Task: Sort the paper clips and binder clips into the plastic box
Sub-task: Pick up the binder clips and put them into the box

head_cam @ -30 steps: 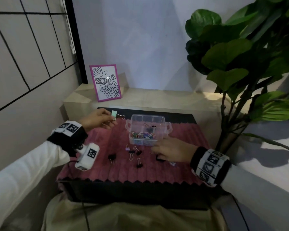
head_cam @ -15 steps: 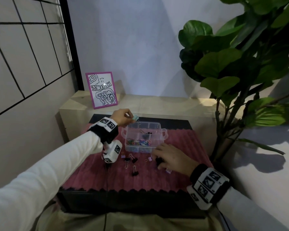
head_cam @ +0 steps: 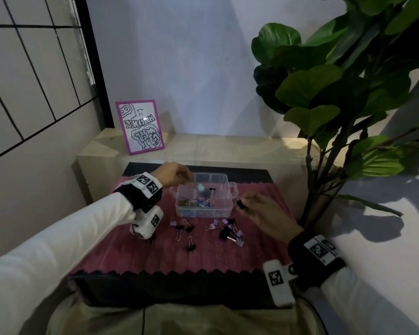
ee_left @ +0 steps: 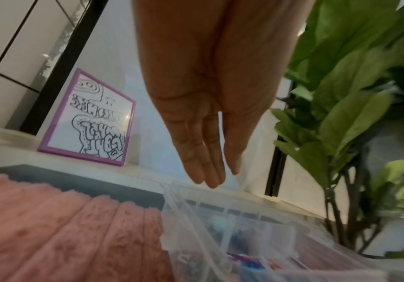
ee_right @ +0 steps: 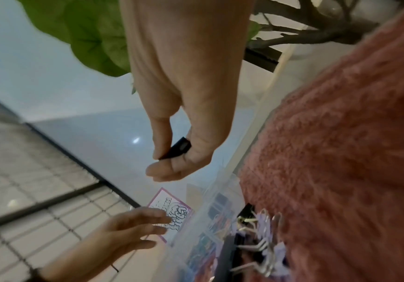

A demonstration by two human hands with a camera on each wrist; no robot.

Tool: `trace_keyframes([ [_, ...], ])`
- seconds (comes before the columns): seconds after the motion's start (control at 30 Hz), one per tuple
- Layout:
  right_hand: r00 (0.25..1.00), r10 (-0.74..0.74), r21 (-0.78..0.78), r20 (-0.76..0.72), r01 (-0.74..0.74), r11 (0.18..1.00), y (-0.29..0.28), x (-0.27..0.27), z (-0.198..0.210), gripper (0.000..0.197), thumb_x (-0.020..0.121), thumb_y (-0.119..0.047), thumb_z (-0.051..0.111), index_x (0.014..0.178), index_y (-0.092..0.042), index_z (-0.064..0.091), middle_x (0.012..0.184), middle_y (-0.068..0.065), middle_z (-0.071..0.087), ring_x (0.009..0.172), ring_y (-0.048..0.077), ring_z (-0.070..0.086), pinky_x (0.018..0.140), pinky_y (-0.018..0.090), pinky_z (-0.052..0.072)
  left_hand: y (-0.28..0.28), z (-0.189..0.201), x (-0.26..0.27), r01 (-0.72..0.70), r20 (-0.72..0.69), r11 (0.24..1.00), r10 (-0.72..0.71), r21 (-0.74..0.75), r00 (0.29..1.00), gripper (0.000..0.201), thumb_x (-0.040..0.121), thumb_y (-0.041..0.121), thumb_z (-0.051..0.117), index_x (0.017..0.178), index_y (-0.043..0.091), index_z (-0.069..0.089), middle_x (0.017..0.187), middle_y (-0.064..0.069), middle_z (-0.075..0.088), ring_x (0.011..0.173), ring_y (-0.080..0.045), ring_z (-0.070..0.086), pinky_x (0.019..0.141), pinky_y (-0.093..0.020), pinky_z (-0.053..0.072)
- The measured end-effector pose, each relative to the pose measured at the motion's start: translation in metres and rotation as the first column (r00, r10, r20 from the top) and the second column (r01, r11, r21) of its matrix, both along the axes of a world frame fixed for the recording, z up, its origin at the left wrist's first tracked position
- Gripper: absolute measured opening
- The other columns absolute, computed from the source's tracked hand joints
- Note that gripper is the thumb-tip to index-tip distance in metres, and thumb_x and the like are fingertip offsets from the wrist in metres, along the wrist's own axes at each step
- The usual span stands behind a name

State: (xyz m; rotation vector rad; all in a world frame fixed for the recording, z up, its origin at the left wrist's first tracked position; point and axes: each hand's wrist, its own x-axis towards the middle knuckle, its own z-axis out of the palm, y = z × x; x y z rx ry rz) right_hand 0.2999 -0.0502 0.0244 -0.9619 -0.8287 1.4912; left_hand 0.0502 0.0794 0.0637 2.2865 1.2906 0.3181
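Note:
A clear plastic box sits at the back of the pink mat. Coloured paper clips lie in its front compartment. A mint binder clip lies in a back compartment among black ones. My left hand hovers over the box's back left corner, and its fingers are straight and hold nothing. My right hand is raised beside the box's right handle and pinches a black binder clip. Several loose black and lilac binder clips lie on the mat before the box.
A purple-framed drawing leans on the pale wooden ledge behind the mat. A large leafy plant stands at the right, close to my right arm. The mat ends at the dark front edge of the table.
My left hand carried the mint binder clip from the left to above the box and let it go; it now lies inside. My right hand rose off the mat with a black binder clip.

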Motion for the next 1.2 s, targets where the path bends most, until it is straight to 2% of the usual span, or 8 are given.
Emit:
trace_keyframes([
  [0.1, 0.973, 0.072, 0.006, 0.221, -0.075, 0.997, 0.014, -0.003, -0.002, 0.014, 0.085, 0.009, 0.053, 0.086, -0.004, 0.057, 0.085, 0.009, 0.062, 0.070, 0.013, 0.068, 0.064, 0.020, 0.057, -0.030, 0.004, -0.024, 0.043, 0.012, 0.999, -0.043, 0.013, 0.999, 0.026, 0.085, 0.002, 0.056, 0.108, 0.010, 0.064, 0.104, -0.001, 0.069, 0.090, -0.012, 0.065, 0.082, -0.018, 0.049],
  [0.33, 0.946, 0.094, 0.011, 0.310, -0.102, 0.995, 0.074, -0.026, 0.022, 0.017, 0.086, 0.013, 0.049, 0.089, -0.002, 0.056, 0.093, 0.016, 0.054, 0.080, 0.024, 0.064, 0.058, 0.018, 0.057, -0.095, -0.017, -0.041, 0.114, 0.054, 0.993, -0.112, -0.033, 0.992, 0.020, 0.086, 0.005, 0.057, 0.102, 0.011, 0.067, 0.097, 0.001, 0.071, 0.073, 0.012, 0.059, 0.075, -0.007, 0.045],
  [0.4, 0.912, 0.101, -0.008, 0.397, -0.107, 0.994, 0.090, -0.034, 0.024, 0.019, 0.086, 0.014, 0.048, 0.086, -0.003, 0.055, 0.087, 0.013, 0.055, 0.070, 0.018, 0.066, 0.051, 0.016, 0.055, -0.112, -0.025, -0.018, 0.199, 0.052, 0.979, -0.201, 0.042, 0.978, 0.023, 0.087, 0.008, 0.057, 0.108, 0.011, 0.064, 0.111, -0.004, 0.068, 0.090, -0.001, 0.062, 0.078, -0.002, 0.040],
  [0.63, 0.770, 0.165, -0.155, 0.616, -0.087, 0.984, 0.119, -0.049, 0.021, 0.018, 0.086, 0.012, 0.050, 0.080, -0.005, 0.050, 0.085, 0.014, 0.057, 0.076, 0.025, 0.063, 0.059, 0.025, 0.059, -0.124, -0.046, 0.068, 0.375, -0.305, 0.927, -0.353, 0.015, 0.885, 0.050, 0.088, 0.012, 0.050, 0.136, 0.006, 0.035, 0.137, -0.021, 0.038, 0.123, -0.034, 0.042, 0.098, -0.046, 0.043],
  [0.77, 0.527, 0.173, -0.117, 0.832, -0.137, 0.984, 0.108, -0.040, 0.028, 0.014, 0.087, -0.002, 0.055, 0.101, -0.003, 0.055, 0.090, 0.005, 0.061, 0.097, 0.030, 0.065, 0.079, 0.045, 0.055, -0.115, -0.054, 0.075, 0.338, -0.371, 0.941, -0.320, -0.019, 0.872, 0.058, 0.084, 0.020, 0.059, 0.135, 0.007, 0.034, 0.134, -0.022, 0.039, 0.121, -0.036, 0.044, 0.094, -0.046, 0.044],
  [0.9, 0.490, 0.175, -0.083, 0.854, -0.204, 0.975, 0.079, -0.022, 0.038, 0.032, 0.088, -0.005, 0.056, 0.119, -0.001, 0.049, 0.095, 0.009, 0.059, 0.078, 0.018, 0.060, 0.065, 0.024, 0.053, -0.114, -0.061, 0.079, 0.303, -0.355, 0.950, -0.260, 0.071, 0.898, 0.052, 0.084, 0.023, 0.061, 0.128, 0.006, 0.040, 0.127, -0.020, 0.045, 0.112, -0.035, 0.050, 0.085, -0.043, 0.047],
  [1.0, 0.490, 0.099, -0.020, 0.866, -0.164, 0.986, 0.058, -0.003, 0.039, 0.029, 0.087, -0.004, 0.057, 0.115, 0.000, 0.054, 0.101, 0.015, 0.059, 0.085, 0.022, 0.058, 0.069, 0.026, 0.049, -0.111, -0.060, 0.082, 0.297, -0.347, 0.950, -0.249, 0.092, 0.904, 0.039, 0.086, 0.019, 0.056, 0.120, 0.003, 0.047, 0.121, -0.020, 0.051, 0.108, -0.036, 0.054, 0.085, -0.044, 0.048],
  [1.2, 0.155, 0.099, -0.065, 0.983, -0.207, 0.976, 0.022, 0.026, 0.023, 0.016, 0.083, -0.010, 0.063, 0.097, -0.002, 0.065, 0.100, 0.016, 0.068, 0.089, 0.029, 0.064, 0.081, 0.039, 0.053, -0.101, -0.030, 0.062, 0.283, -0.170, 0.959, -0.280, -0.011, 0.945, 0.022, 0.090, 0.012, 0.050, 0.102, -0.001, 0.063, 0.101, -0.017, 0.069, 0.086, -0.027, 0.066, 0.082, -0.034, 0.053],
])
